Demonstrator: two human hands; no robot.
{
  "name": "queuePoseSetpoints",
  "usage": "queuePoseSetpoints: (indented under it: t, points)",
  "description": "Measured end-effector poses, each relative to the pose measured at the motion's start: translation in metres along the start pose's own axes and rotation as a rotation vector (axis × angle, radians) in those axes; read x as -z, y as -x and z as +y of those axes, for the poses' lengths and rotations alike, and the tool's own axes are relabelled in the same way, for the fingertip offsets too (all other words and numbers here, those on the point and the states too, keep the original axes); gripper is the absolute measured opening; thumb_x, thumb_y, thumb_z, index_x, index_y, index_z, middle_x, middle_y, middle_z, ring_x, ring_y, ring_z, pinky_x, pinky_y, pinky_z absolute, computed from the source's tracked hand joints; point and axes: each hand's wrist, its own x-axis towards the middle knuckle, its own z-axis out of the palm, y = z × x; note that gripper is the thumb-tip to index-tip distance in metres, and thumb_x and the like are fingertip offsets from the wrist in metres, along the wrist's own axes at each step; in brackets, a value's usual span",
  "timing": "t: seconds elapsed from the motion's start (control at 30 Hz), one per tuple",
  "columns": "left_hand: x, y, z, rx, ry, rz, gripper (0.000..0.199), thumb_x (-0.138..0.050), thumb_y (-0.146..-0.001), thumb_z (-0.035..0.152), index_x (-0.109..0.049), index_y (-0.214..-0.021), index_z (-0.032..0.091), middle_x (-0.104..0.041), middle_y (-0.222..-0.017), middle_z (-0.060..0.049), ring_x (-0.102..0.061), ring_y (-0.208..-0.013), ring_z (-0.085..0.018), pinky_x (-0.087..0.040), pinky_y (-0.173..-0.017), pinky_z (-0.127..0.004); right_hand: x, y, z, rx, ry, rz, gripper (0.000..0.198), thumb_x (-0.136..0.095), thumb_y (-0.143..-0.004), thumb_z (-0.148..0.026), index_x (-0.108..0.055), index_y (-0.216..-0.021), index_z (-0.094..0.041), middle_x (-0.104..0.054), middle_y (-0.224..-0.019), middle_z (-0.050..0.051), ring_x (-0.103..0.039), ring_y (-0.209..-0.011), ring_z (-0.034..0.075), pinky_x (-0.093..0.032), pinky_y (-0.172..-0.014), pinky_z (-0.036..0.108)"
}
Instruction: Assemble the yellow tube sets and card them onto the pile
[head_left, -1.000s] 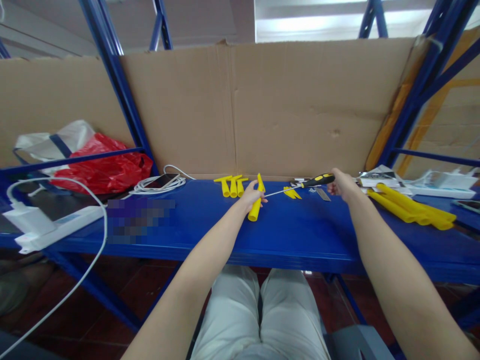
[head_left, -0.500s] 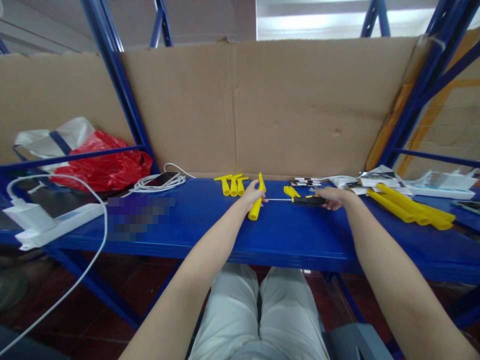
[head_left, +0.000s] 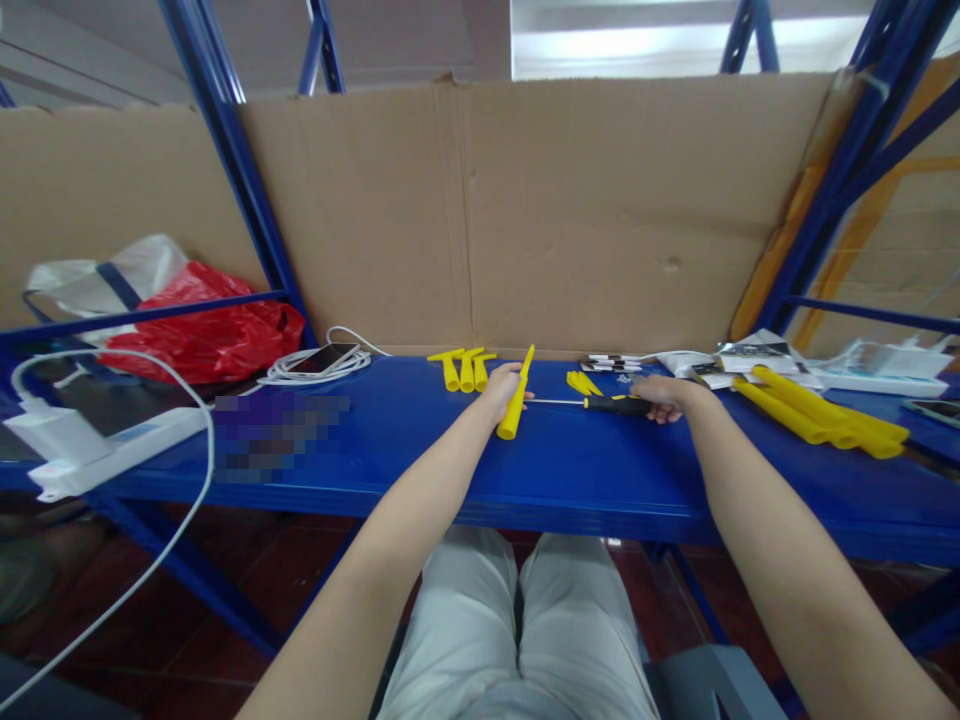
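My left hand (head_left: 505, 388) is closed around a yellow plastic tubular handle (head_left: 509, 421) with a thin upper piece that leans to the right. In my right hand (head_left: 660, 398) is the black grip of a screwdriver (head_left: 616, 403), held level above the blue table. Its metal shaft points left and reaches the yellow handle; the exact contact of the tip is hidden by my left fingers. Small yellow strips (head_left: 582, 382) and tiny metal bits (head_left: 624, 379), perhaps screws, lie just behind the screwdriver.
Several T-shaped yellow pieces (head_left: 467, 370) stand left of my left hand. Yellow tubes (head_left: 825, 415) lie at the right beside white packets (head_left: 761, 358). A power strip (head_left: 120, 452), coiled white cable (head_left: 319, 370) and red bag (head_left: 210, 320) are at the left. Cardboard (head_left: 570, 220) closes off the back.
The thin upper end of the yellow handle has swung slightly to the right in my left hand. My right hand and the screwdriver have hardly moved.
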Motion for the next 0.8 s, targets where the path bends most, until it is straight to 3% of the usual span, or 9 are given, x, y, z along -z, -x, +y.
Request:
queuePoseSetpoints:
  t: [0.3,0.6,0.8]
  points:
    - [-0.001,-0.006,-0.005,-0.015,-0.021,0.013,0.049,-0.050,-0.077,-0.002,-0.051,-0.124,0.014,-0.066,-0.094,-0.010,-0.063,-0.058,-0.012,-0.050,-0.052,-0.022,0.001,0.020,-0.009,-0.002,0.024,-0.005,0.027,-0.038,-0.091,-0.029,-0.056,-0.087,-0.010,-0.056,-0.053,0.005,-0.052,-0.041,0.012,-0.040,-0.044,0.022]
    - [0.000,-0.014,-0.009,-0.040,-0.066,0.030,0.054,-0.057,-0.073,-0.003,-0.052,-0.125,0.013,-0.067,-0.086,-0.010,-0.065,-0.067,-0.017,-0.050,-0.058,-0.024,0.001,0.019,-0.009,0.003,0.035,-0.010,0.028,-0.038,-0.091,-0.029,-0.058,-0.084,-0.010,-0.057,-0.054,0.005,-0.053,-0.043,0.012,-0.042,-0.048,0.023]
    - [0.000,-0.011,-0.006,-0.032,-0.077,0.067,0.050,-0.059,-0.074,0.000,-0.053,-0.122,0.011,-0.067,-0.089,-0.011,-0.066,-0.074,-0.018,-0.049,-0.059,-0.023,0.004,0.003,-0.001,0.014,0.077,0.104,0.035,-0.039,-0.091,-0.033,-0.061,-0.079,-0.010,-0.056,-0.053,0.006,-0.054,-0.045,0.014,-0.042,-0.049,0.025]
